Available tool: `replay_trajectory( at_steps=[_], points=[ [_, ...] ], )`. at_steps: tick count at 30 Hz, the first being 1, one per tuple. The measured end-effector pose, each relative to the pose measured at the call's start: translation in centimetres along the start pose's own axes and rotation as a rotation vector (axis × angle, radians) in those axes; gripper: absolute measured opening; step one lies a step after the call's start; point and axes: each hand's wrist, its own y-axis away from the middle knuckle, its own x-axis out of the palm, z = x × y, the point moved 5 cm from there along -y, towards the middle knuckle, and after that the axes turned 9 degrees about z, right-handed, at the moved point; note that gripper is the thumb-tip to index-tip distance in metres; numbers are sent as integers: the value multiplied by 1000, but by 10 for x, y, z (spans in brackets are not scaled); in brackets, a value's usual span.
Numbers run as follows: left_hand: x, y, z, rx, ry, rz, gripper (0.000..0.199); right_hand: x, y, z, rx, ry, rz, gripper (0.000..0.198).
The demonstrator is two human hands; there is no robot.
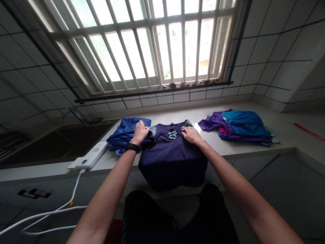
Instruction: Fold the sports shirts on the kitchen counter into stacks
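A dark purple short-sleeved shirt [172,152] is spread on the counter, its lower part hanging over the front edge. Pale patterned knot fasteners run below its neckline, and the shoulders carry similar patterned cloth. At the shirt's left sleeve, my left hand [141,133], with a black band on the wrist, is closed on the fabric. My right hand [192,135] has its fingers bent onto the right shoulder, gripping the cloth there. Partly beneath my left hand lies a pile of blue clothes [122,133].
Purple and teal folded clothes [245,125] are stacked at the right. A white power strip [93,156] with a cable sits by the dark sink [63,149] and its faucet [79,116]. A red strip [308,131] lies far right. Behind the counter is a barred window [152,23].
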Motion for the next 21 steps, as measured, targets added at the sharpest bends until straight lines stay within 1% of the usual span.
replay_trajectory(
  at_steps=[1,2,4,5,6,7,9,11,12,13,14,17,19,20,21],
  points=[
    [0,-3,-2,-26,-20,20,45,-7,-4,-5,32,-41,-4,42],
    [3,-7,-4,-44,-18,90,51,-16,-9,-13,86,-88,-29,40],
    [8,-14,-9,-68,0,224,56,-33,-16,-30,222,-183,-144,33],
    [9,-18,-11,-74,-3,250,56,-40,-20,-38,281,-231,-209,33],
    [9,-22,-12,-80,-18,249,56,-44,-24,-44,328,-285,-248,37],
    [9,-26,-13,-81,-37,234,55,-45,-29,-50,360,-357,-248,40],
    [10,-34,-13,-73,-55,237,52,-36,-40,-55,384,-556,-151,38],
    [16,-42,-11,-58,-40,315,40,-24,-51,-53,383,-733,-30,24],
    [20,-46,-10,-52,-29,362,32,-19,-55,-51,377,-784,12,17],
    [25,-49,-8,-48,-15,405,24,-16,-58,-48,369,-809,41,13],
    [30,-52,-7,-45,1,440,21,-13,-61,-45,362,-817,64,11],
    [44,-57,-5,-45,84,501,26,-9,-67,-36,335,-847,130,16],
    [51,-60,-5,-60,219,510,22,-12,-72,-31,314,-877,155,17],
    [51,-63,-6,-59,300,477,19,-15,-75,-30,299,-888,162,17],
    [49,-68,-6,-46,383,417,16,-20,-78,-29,274,-889,160,17]
  ],
)
